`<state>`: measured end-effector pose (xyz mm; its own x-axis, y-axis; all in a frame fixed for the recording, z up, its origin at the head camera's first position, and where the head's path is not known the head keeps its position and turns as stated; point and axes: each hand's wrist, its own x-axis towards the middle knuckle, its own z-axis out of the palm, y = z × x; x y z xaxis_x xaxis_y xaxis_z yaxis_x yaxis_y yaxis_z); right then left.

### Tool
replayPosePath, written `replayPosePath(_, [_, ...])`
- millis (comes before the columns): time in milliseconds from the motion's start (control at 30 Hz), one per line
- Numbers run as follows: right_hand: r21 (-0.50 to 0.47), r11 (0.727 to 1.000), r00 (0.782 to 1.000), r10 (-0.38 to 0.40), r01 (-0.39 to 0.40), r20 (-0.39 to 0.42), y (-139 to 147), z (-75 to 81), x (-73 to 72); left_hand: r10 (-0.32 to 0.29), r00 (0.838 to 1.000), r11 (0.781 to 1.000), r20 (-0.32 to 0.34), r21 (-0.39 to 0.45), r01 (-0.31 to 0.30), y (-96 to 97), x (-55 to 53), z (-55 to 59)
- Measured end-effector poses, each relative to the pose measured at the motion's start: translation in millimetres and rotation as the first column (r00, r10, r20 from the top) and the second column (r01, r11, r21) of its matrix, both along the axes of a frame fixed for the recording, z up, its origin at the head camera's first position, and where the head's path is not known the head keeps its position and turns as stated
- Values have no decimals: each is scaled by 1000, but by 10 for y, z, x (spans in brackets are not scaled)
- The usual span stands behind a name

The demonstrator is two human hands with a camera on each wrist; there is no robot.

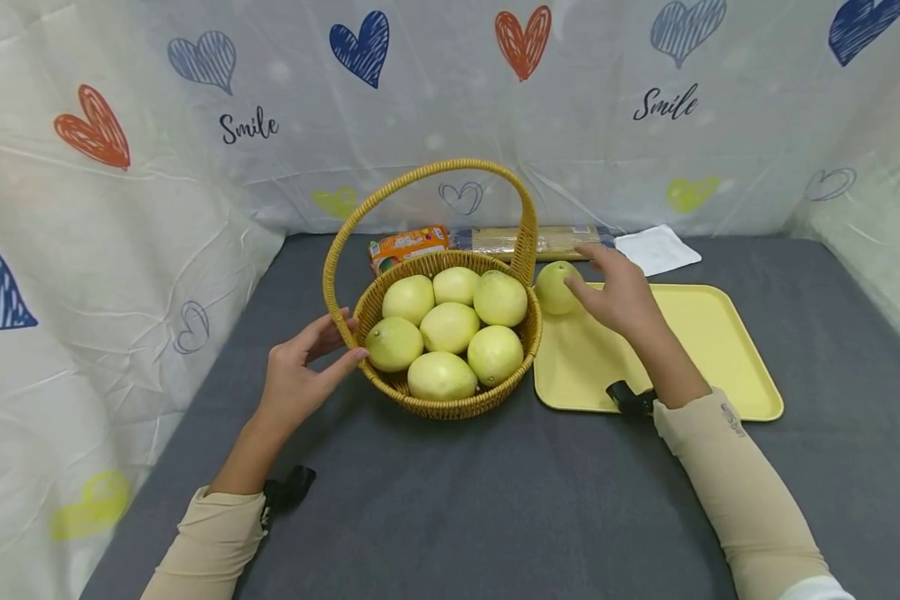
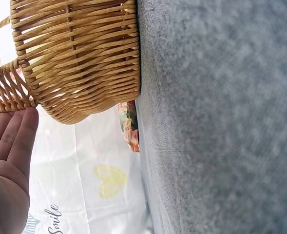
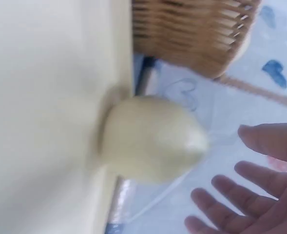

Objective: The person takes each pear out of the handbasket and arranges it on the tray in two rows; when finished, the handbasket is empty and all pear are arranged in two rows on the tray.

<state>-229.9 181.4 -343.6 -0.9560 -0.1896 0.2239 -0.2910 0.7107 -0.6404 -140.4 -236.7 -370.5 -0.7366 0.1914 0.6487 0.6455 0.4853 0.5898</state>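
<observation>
A wicker basket (image 1: 457, 408) with a tall arched handle (image 1: 420, 177) holds several round, pale yellow-green fruits (image 1: 450, 327). At the basket's left side my left hand (image 1: 300, 371) holds the base of the handle, thumb on one side and fingers on the other, as the left wrist view (image 2: 11, 151) also shows. One more such fruit (image 1: 557, 287) sits at the far left corner of a yellow tray (image 1: 708, 350). My right hand (image 1: 618, 292) reaches over the tray beside this fruit, fingers spread. In the right wrist view, a gap separates the hand (image 3: 260, 195) from the fruit (image 3: 150, 139).
Behind the basket lie an orange packet (image 1: 412, 243) and a long, flat clear-wrapped package (image 1: 555, 242). A white folded cloth or paper (image 1: 657, 249) lies behind the tray. Dark grey cloth (image 1: 450, 508) covers the table, and a heart-printed curtain (image 1: 435, 108) hangs behind it.
</observation>
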Motion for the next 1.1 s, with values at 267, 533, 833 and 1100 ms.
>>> replayPosePath(267, [-36,992,974,111,-121,-196,-248,171,250,-1,1000,1000,-11,-1,1,68,67,120])
replayPosePath(533, [74,982,972,185,-176,-145,-487,235,379,-16,999,1000,-31,21,17,108,87,142])
replayPosePath(833, [301,943,966,196,-138,-171,-873,231,300,-1,1000,1000,-7,15,2,1,-6,-50])
replayPosePath(1100, [468,881,982,145,-71,-123,-1070,217,212,-3,999,1000,-32,21,4,111,111,180])
